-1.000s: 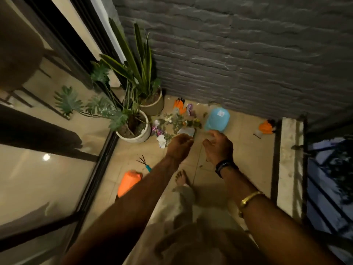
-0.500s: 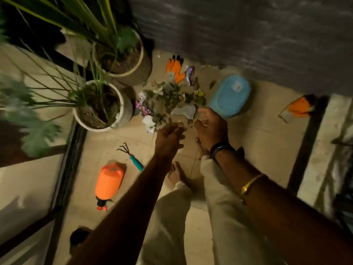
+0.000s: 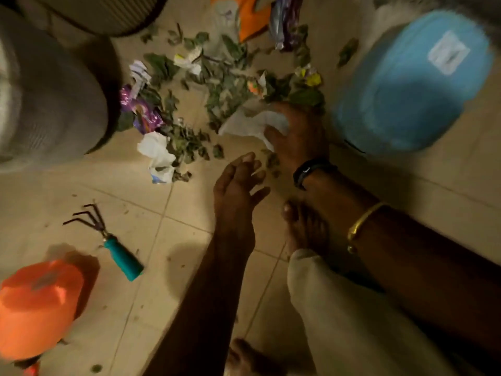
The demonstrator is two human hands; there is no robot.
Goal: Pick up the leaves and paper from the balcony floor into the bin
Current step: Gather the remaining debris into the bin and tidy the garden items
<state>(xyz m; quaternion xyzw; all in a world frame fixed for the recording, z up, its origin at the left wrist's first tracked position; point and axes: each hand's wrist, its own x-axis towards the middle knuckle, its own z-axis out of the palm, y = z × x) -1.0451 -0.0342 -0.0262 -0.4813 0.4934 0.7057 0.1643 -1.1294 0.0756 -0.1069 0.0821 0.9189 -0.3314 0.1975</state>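
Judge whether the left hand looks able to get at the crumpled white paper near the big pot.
Probably yes. The left hand hovers open over bare tile, and only scattered leaves lie between it and the crumpled white paper; the pot stands apart on its far side.

2 hands (image 3: pixel 235 191) (image 3: pixel 301 137), 2 feet (image 3: pixel 303 226) (image 3: pixel 249 356), 2 pots (image 3: pixel 54 104) (image 3: pixel 108 12), 1 bin (image 3: pixel 406 85), 1 rake (image 3: pixel 108 240), 1 sprayer (image 3: pixel 38 302), 1 flat paper (image 3: pixel 249 123).

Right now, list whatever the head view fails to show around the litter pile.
Head view only:
Blue bin: motion blur; label unreadable, opening not visible.
Right hand on the white paper: fingertips hidden under the hand itself, grip uncertain.
Orange glove: cut off by the top edge.
Orange sprayer: cut off at the bottom-left corner.
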